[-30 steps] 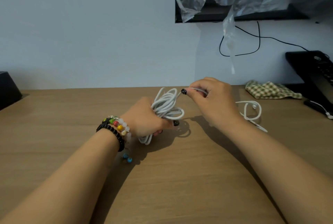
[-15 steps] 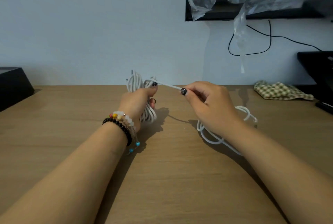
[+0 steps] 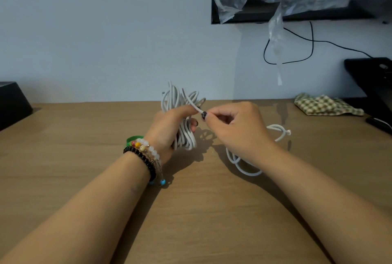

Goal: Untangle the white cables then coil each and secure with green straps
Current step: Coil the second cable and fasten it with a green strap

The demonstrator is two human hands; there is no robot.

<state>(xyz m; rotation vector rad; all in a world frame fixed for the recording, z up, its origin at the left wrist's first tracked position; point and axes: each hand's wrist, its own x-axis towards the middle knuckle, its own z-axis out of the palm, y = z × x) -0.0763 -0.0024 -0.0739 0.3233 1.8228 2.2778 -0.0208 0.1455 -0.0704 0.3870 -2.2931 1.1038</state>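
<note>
- the left hand (image 3: 169, 128) has its fingers wrapped round a white cable bundle (image 3: 182, 115), held upright just above the worktop (image 3: 84, 179), roughly mid-worktop
- the right hand (image 3: 235, 128), just right of the bundle, pinches one strand of it between thumb and forefinger, other fingers curled in
- a second loose cable (image 3: 244, 168) lies on the worktop right of the bundle, partly under the right wrist
- cable looks light, floppy and a bit springy, so I'd guess loops pop loose unless the bundle's gripped round its middle; pull strands near the end, gently
- a green strap (image 3: 132, 139) peeks out left of the bundle, behind the beaded bracelets (image 3: 144, 153)
- plenty of bare worktop in front of the bundle; the checked cloth (image 3: 326, 106) and black device (image 3: 373, 81) sit well off to its right, wall close behind
</note>
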